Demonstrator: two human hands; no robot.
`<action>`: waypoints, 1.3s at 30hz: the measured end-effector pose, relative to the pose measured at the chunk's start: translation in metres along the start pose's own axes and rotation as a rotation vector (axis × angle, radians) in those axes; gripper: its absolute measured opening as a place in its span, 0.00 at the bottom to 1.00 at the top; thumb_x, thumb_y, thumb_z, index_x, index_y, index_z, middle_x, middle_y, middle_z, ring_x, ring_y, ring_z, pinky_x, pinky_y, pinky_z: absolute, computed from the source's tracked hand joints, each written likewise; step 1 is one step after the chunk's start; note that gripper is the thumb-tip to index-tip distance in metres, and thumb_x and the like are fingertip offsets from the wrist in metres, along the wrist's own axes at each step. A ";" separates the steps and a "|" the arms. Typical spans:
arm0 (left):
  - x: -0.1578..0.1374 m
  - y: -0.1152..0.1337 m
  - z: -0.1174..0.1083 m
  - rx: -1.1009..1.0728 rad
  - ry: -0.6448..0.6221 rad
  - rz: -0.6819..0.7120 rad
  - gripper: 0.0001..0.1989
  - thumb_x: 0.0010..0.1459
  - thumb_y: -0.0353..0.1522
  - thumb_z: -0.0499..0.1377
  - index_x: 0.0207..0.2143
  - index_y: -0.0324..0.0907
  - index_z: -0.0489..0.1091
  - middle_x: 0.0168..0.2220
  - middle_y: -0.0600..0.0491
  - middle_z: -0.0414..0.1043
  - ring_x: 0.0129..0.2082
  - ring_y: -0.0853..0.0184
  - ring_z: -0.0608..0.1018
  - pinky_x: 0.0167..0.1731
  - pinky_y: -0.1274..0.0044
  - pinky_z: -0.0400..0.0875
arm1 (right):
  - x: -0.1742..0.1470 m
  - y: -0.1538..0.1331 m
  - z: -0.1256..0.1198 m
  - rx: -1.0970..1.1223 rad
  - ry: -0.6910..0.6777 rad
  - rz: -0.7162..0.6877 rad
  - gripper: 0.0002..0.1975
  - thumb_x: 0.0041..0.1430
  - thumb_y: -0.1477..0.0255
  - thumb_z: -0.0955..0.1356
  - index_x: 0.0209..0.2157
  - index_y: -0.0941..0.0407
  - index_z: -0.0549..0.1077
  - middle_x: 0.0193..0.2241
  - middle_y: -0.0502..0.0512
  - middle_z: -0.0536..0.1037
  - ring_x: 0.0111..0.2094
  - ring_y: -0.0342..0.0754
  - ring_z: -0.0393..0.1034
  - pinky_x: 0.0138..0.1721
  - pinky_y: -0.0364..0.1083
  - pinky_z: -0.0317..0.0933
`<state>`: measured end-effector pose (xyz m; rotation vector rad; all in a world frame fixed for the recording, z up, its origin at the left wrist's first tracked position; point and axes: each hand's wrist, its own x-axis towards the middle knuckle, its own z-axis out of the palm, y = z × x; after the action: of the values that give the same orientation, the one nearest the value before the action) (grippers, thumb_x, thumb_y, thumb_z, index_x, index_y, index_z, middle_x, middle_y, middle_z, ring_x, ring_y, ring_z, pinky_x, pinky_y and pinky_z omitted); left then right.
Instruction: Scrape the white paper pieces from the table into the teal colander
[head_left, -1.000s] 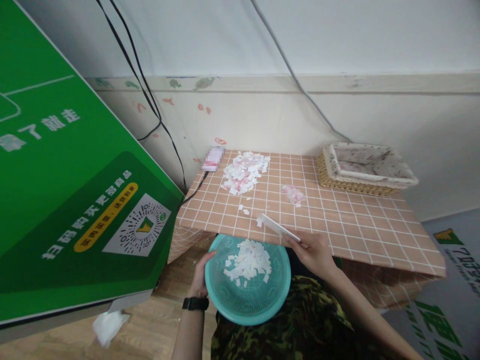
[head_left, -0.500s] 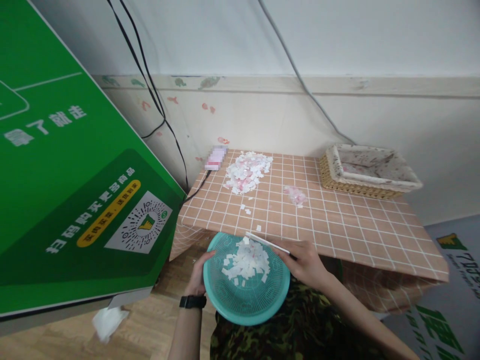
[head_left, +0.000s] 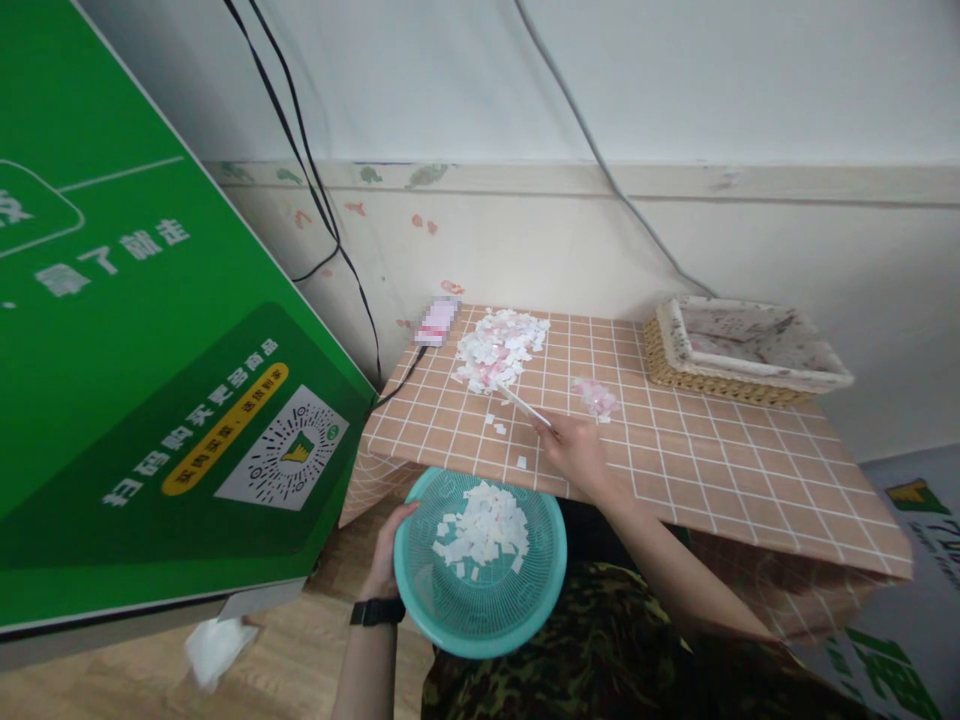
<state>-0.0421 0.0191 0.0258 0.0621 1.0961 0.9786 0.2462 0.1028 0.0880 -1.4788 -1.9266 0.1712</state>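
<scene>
At the left edge of the teal colander (head_left: pixel 480 620), the left hand (head_left: pixel 388 552) has its fingers clamped on the rim, white scraps (head_left: pixel 486 525) lie inside it, a scrap heap (head_left: pixel 499 348) lies beyond it, and, beyond its right side, the right hand (head_left: pixel 576 452) has fingers clamped on a thin white tool (head_left: pixel 528 409).

Soft, even light, dim beneath the table (head_left: pixel 712 450), slight blur (device (head_left: pixel 437 322) pixelated), stretched edges

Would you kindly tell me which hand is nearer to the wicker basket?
Right. The right hand is over the table, left of the wicker basket; the left hand is farther left, at the colander.
</scene>
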 end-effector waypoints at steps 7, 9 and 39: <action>0.002 -0.001 -0.001 -0.045 -0.027 -0.012 0.10 0.50 0.33 0.60 0.30 0.33 0.76 0.24 0.46 0.79 0.24 0.60 0.79 0.30 0.70 0.74 | -0.011 -0.007 -0.007 0.216 -0.182 -0.184 0.17 0.60 0.76 0.61 0.47 0.54 0.74 0.41 0.55 0.79 0.37 0.47 0.75 0.38 0.45 0.67; 0.004 -0.001 0.000 -0.044 -0.017 -0.002 0.10 0.51 0.33 0.60 0.30 0.33 0.76 0.26 0.46 0.79 0.25 0.61 0.79 0.31 0.71 0.74 | -0.019 -0.011 -0.011 0.255 -0.208 -0.217 0.17 0.60 0.76 0.61 0.49 0.53 0.73 0.42 0.55 0.79 0.38 0.48 0.75 0.38 0.46 0.68; 0.006 -0.003 -0.008 -0.009 0.010 0.068 0.07 0.49 0.34 0.63 0.26 0.37 0.74 0.21 0.53 0.77 0.20 0.67 0.76 0.23 0.76 0.71 | -0.045 -0.043 -0.017 0.405 -0.273 -0.232 0.14 0.62 0.72 0.61 0.46 0.52 0.74 0.37 0.54 0.80 0.34 0.47 0.76 0.35 0.44 0.68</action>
<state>-0.0462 0.0182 0.0162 0.0879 1.1046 1.0454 0.2274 0.0428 0.1023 -0.9976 -2.1039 0.6439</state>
